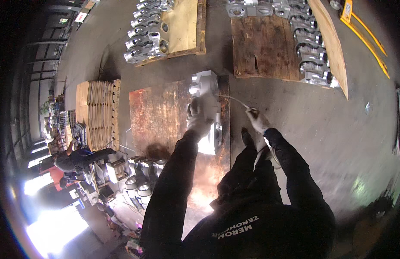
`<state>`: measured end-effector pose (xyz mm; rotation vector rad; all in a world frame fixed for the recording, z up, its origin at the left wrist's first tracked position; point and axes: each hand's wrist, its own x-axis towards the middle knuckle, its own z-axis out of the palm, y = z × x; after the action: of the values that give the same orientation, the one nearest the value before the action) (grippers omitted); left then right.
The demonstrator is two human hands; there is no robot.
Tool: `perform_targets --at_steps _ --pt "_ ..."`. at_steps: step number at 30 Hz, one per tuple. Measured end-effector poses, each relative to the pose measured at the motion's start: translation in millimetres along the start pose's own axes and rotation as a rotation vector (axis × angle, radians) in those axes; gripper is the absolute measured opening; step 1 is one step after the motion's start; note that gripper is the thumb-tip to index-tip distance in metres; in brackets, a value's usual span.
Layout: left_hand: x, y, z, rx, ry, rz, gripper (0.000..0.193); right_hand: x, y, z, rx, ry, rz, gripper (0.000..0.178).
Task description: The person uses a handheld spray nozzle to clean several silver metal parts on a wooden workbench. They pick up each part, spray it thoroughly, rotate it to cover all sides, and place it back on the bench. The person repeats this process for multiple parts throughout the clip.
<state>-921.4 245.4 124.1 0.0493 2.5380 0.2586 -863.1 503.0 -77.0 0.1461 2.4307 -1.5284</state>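
Observation:
A grey metal casting (206,84) lies lengthwise on a worn, rust-stained wooden board (157,108) in front of me. My left hand (200,124), in a pale glove, rests on the casting with its fingers spread, somewhat blurred. To the right of the board, my gloved right hand (259,121) is closed around a thin pale tube (238,101). From that hand the tube curves left toward the upper part of the casting; the blur there hides whether its tip touches. A pale hose (275,160) hangs by my right forearm.
Similar castings stand in rows on two wooden pallets (265,47) (185,28) ahead. Stacked boards (100,108) lie left of the work board. More round metal parts (144,188) stand at lower left. Another person (74,160) is at far left. A yellow pallet-jack-like frame (364,32) stands far right.

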Motion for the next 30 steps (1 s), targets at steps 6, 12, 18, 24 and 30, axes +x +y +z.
perform_targets --at_steps 6,12,18,24,30 --pt "21 -6 14 0.242 0.015 0.026 0.108 89 0 8 -0.45 -0.009 -0.069 0.039" --pt "4 4 -3 0.123 0.096 0.137 0.093 59 36 16 -0.24 0.081 -0.124 0.047" --pt "-53 111 -93 0.269 -0.361 0.465 0.06 34 -49 -19 0.078 -0.104 0.415 0.054" --pt "-55 173 -82 0.257 -0.415 0.784 0.058 37 -42 -37 -0.125 -0.108 0.049 0.039" --pt "-36 217 -50 0.267 -0.406 0.938 0.063 59 -16 -17 -0.13 -0.037 -0.005 0.041"
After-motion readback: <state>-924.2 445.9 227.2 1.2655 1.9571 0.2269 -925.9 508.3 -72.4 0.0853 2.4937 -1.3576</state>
